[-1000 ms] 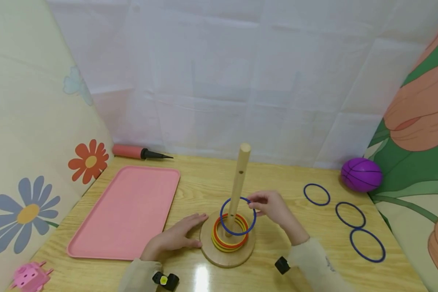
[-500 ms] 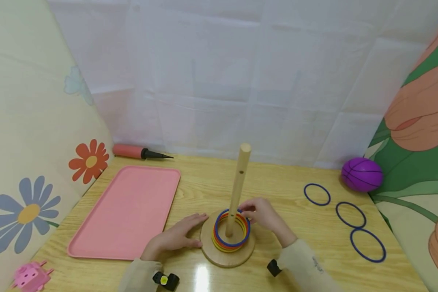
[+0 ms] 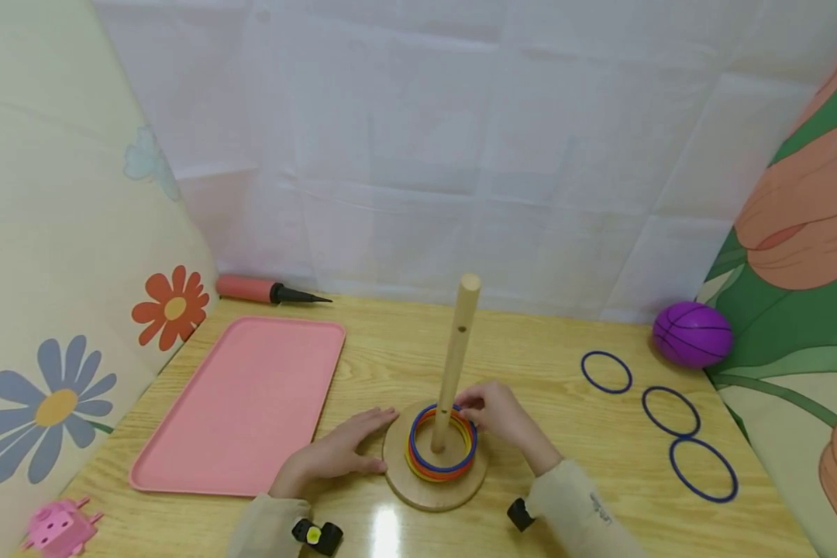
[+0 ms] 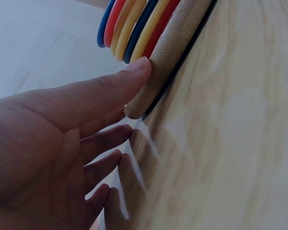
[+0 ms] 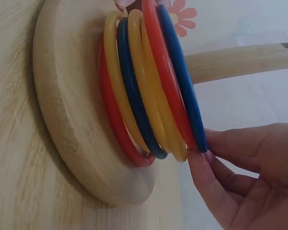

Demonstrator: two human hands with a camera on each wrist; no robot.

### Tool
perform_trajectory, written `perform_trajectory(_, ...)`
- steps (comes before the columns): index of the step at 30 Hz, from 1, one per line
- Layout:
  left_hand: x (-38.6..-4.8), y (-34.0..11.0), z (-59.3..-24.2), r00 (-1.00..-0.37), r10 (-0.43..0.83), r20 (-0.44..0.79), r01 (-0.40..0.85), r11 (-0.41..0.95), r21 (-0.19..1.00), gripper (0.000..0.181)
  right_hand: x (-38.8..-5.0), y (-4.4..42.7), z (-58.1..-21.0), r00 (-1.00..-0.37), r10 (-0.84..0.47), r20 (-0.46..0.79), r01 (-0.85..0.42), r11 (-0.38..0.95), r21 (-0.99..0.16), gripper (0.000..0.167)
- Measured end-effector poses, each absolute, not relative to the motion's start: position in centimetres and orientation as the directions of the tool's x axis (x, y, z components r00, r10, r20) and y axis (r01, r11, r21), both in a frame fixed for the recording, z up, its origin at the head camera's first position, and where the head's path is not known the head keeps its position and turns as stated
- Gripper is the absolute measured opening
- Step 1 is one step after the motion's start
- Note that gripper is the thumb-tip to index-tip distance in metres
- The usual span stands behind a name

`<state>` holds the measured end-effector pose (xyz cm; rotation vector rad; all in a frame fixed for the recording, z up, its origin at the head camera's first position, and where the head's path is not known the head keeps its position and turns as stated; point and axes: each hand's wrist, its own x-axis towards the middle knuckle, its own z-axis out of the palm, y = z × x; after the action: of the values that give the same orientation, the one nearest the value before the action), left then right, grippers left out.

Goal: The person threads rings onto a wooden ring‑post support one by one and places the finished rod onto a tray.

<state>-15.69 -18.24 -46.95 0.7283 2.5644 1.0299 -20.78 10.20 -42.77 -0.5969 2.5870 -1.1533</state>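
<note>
A wooden peg (image 3: pixel 456 341) rises from a round wooden base (image 3: pixel 435 498) on the table. Stacked around its foot are several red, yellow and blue rings, seen edge-on in the right wrist view. My right hand (image 3: pixel 498 415) pinches the topmost blue ring (image 5: pixel 186 81) at its right edge between thumb and fingertips; that ring lies on a red ring (image 5: pixel 167 72). At the base's left edge rests my left hand (image 3: pixel 342 447), its thumb (image 4: pixel 137 69) touching the rim and the other fingers loosely extended by the table.
Three loose blue rings (image 3: pixel 703 470) lie to the right, near a purple ball (image 3: pixel 693 334). On the left are a pink tray (image 3: pixel 251 403), a red-and-black hand pump (image 3: pixel 251 290) behind it, and a pink toy (image 3: pixel 60 528) in front.
My right hand has lowered the blue ring around the peg onto the stack, moving slightly left and down. My left hand has stayed at the base.
</note>
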Motion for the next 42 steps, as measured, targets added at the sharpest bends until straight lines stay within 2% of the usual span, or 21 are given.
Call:
perform_trajectory(35, -15.61, -18.23, -46.77, -0.831, 0.550, -0.081, 0.331, 0.606, 0.724, 0.080, -20.63, 9.62, -43.70, -0.910, -0.407, 0.075, -0.344, 0.642, -0.685, 0.008)
perform_trajectory(42, -15.57, -18.22, -46.65, -0.835, 0.544, -0.089, 0.317, 0.606, 0.729, 0.080, -20.53, 10.02, -43.43, -0.931, -0.361, 0.047, -0.281, 0.630, -0.724, 0.007)
